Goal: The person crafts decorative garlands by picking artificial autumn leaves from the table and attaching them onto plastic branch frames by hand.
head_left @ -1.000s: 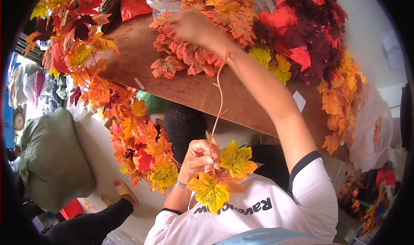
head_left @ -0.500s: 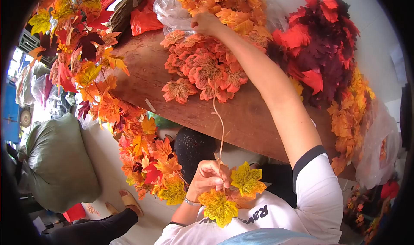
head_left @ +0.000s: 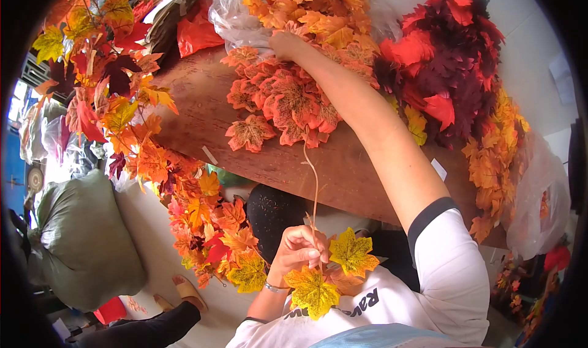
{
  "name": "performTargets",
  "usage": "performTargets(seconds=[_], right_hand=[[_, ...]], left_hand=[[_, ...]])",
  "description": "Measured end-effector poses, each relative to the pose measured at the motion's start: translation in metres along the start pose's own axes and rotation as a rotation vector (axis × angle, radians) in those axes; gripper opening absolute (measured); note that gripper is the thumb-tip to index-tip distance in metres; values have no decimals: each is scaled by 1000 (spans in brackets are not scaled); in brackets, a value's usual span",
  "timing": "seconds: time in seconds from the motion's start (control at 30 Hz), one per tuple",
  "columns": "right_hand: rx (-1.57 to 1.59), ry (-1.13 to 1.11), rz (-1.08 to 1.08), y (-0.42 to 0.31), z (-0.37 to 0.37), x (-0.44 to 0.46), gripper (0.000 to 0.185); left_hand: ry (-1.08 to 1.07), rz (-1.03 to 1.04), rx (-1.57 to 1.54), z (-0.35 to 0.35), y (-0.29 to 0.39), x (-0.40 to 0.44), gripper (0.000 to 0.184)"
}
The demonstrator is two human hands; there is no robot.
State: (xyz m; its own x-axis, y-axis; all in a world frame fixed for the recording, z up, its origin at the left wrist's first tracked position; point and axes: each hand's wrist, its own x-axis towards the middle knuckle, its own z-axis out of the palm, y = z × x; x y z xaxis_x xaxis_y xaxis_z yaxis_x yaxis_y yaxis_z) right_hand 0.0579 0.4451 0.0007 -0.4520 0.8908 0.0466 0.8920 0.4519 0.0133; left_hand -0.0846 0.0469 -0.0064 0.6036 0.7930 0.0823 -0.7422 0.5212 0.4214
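Observation:
My left hand [head_left: 300, 250] is closed in a pinch on a thin brown artificial vine stem [head_left: 316, 195]. Yellow-green artificial maple leaves [head_left: 352, 253] hang at the stem beside this hand, in front of the white shirt. The stem's upper part runs up to a heap of coral-orange, dark-speckled leaves [head_left: 291, 100] on the wooden table. My right hand [head_left: 286, 45] reaches across to the far side of that heap, bent down at its edge near the orange leaves [head_left: 331, 20]. Its fingers are hidden, so what they touch does not show.
Red and dark purple leaves [head_left: 453, 66] lie at the table's right. A finished-looking leaf garland [head_left: 159, 158] drapes down the left side. Clear plastic bags [head_left: 236, 17] lie at the back. A green sack [head_left: 89, 238] and another person's foot [head_left: 190, 291] are on the floor at left.
My right hand has moved slightly down toward the leaves, and its fingers have gone out of sight. My left hand keeps its pinch on the stem. The view has shifted slightly.

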Motion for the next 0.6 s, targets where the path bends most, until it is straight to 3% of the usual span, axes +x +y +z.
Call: performTargets(seconds=[0.1,0.17,0.23,0.3,0.4,0.47,0.53,0.6], right_hand=[[106,-9,64,3,-22,-4,20],[35,120,101,10,-46,-6,13],[-117,234,-34,24,-73,-16,14],[-207,138,-115,42,-95,-20,15],[32,157,119,58,-138,-53,14],[-121,29,64,65,-170,-79,15],[-280,232,-80,51,-200,-149,12],[-64,291,168,62,-205,-182,14]], left_hand=[[36,5,13,2,1,-5,7],[63,-7,18,5,2,-6,7],[81,-14,34,6,1,-5,7],[93,-43,75,8,0,-5,7],[108,-61,147,10,-3,-4,6],[126,-62,173,12,-6,-4,6],[127,-65,182,16,-8,-2,6],[140,-85,207,21,-11,0,6]])
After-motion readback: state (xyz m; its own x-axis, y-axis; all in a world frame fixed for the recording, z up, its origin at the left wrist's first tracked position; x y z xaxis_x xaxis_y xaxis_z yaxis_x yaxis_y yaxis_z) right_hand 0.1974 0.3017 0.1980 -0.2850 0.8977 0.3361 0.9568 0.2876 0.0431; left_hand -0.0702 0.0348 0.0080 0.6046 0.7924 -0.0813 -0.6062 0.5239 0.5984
